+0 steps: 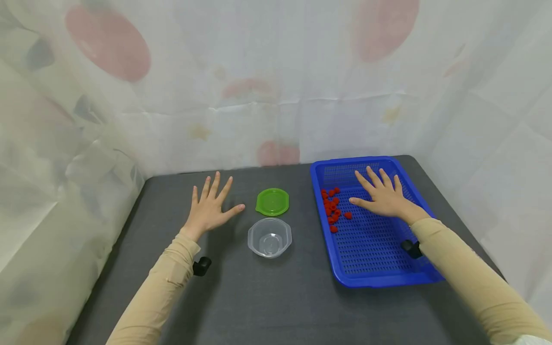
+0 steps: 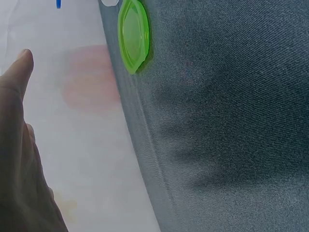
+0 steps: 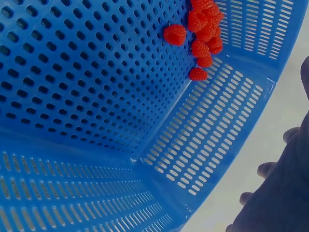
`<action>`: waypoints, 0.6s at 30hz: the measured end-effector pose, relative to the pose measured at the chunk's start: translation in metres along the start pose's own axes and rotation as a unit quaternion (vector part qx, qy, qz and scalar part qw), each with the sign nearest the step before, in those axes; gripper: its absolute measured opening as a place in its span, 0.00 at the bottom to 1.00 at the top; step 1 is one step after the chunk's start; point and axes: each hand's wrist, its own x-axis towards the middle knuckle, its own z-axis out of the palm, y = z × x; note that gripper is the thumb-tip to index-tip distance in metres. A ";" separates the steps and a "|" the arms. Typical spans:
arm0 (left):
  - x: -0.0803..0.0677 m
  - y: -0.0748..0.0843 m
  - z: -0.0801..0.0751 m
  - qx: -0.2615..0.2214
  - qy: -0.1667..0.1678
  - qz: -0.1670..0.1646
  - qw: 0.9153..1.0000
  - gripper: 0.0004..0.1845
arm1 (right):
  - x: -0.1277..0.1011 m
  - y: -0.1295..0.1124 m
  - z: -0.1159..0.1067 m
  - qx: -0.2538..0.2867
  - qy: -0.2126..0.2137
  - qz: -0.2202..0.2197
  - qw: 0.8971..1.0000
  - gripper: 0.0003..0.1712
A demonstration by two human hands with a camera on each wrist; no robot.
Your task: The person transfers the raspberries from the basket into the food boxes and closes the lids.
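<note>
A grey table (image 1: 267, 297) fills the lower part of the head view, backed by a pale curtain (image 1: 276, 86) with faded red blotches. On the table's right side sits a blue basket (image 1: 379, 275), perforated all over, long side running away from the person. Both arms reach forward in beige sleeves (image 1: 164, 287), each wrist carrying a small black camera. The right hand (image 1: 384, 196) is held flat, palm down, inside the basket's far half, fingers straight and spread, thumb pointing left; it grasps nothing (whether the palm actually rests on the mesh cannot be told). The left hand (image 1: 211, 208) lies flat and released on the bare table, left of centre, fingers fanned and thumb pointing right toward the lid. A clear bowl (image 1: 270, 237) stands upright between the two arms, and just beyond it, close but apart, lies a green lid (image 1: 272, 201). Smallest of all, red berries (image 1: 332, 211) are clustered along the basket's left wall, just left of the right thumb, with one or two slightly apart from the heap
</note>
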 end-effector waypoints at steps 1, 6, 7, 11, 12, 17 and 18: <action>0.000 0.000 0.000 0.000 0.001 -0.001 1.000 0.47 | 0.000 0.000 0.001 -0.002 -0.001 0.000 1.000 0.49; -0.002 0.000 0.001 -0.004 0.012 0.000 1.000 0.47 | 0.000 -0.001 0.003 -0.004 0.010 -0.003 1.000 0.49; -0.002 0.000 0.001 -0.005 0.015 0.002 1.000 0.46 | 0.000 -0.002 0.003 -0.004 0.012 -0.006 1.000 0.49; -0.004 -0.002 0.001 -0.010 0.027 0.008 1.000 0.46 | 0.000 -0.004 0.004 -0.002 0.012 -0.017 1.000 0.48; -0.004 -0.002 0.002 -0.012 0.031 0.010 0.999 0.46 | 0.000 -0.005 0.004 0.000 0.013 -0.020 1.000 0.48; -0.003 -0.003 0.002 -0.022 0.062 0.023 0.998 0.44 | 0.000 -0.005 0.006 -0.002 0.025 -0.031 0.999 0.46; -0.003 -0.003 0.002 -0.024 0.069 0.025 0.997 0.44 | 0.000 -0.005 0.006 -0.002 0.029 -0.034 0.999 0.46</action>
